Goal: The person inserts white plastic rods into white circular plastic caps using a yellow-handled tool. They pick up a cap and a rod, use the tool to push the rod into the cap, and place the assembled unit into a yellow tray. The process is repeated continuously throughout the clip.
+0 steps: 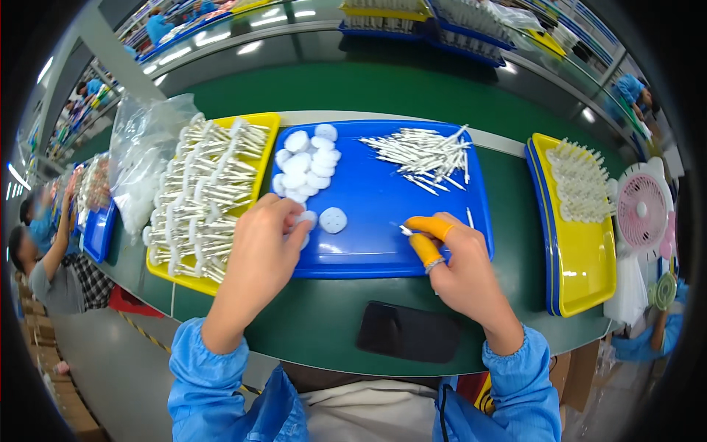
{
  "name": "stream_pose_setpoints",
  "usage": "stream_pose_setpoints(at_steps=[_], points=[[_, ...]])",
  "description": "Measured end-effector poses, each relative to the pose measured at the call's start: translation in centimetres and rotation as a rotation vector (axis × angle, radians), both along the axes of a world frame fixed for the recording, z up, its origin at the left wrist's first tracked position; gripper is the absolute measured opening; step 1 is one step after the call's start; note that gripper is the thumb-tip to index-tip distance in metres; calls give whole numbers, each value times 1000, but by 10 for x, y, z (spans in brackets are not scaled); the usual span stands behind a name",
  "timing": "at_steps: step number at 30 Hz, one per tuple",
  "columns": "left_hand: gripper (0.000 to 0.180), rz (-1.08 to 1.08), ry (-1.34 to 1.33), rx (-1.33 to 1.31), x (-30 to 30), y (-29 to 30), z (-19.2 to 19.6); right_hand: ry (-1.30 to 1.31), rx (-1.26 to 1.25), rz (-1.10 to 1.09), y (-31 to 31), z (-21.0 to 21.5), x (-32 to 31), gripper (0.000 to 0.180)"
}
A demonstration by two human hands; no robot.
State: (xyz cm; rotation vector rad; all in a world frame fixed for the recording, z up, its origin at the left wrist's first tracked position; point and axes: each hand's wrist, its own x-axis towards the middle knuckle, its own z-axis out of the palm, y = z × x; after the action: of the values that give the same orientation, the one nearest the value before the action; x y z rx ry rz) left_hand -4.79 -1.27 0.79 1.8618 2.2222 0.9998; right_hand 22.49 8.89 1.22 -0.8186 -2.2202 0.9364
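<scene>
A blue tray lies in front of me. At its left is a heap of white round discs, and at its far right a pile of thin white sticks. My left hand is closed at the tray's left edge, thumb and fingers pinching a white disc. One loose disc with small holes lies just right of it. Over the tray's right part, my right hand, with yellow finger covers on thumb and forefinger, pinches a small white stick; most of it is hidden.
On the left, a yellow tray holds rows of discs with sticks, beside a clear plastic bag. Stacked trays and a pink fan stand right. A black phone lies near the table edge. Other people work farther off.
</scene>
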Motion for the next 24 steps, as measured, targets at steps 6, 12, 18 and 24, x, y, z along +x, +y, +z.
stream_pose_setpoints(at_steps=[6, 12, 18, 24], points=[[16, -146, -408, -140, 33, 8, 32, 163, 48, -15, -9, 1, 1, 36], [25, -213, -896, -175, 62, 24, 17, 194, 155, -24, -10, 4, 1, 43], [22, -190, -958, -109, 74, 19, 0, 83, 194, 23, -13, -3, 0, 50], [25, -181, -795, -85, 69, 16, -6, 5, 212, 91, -13, -7, 2, 52]])
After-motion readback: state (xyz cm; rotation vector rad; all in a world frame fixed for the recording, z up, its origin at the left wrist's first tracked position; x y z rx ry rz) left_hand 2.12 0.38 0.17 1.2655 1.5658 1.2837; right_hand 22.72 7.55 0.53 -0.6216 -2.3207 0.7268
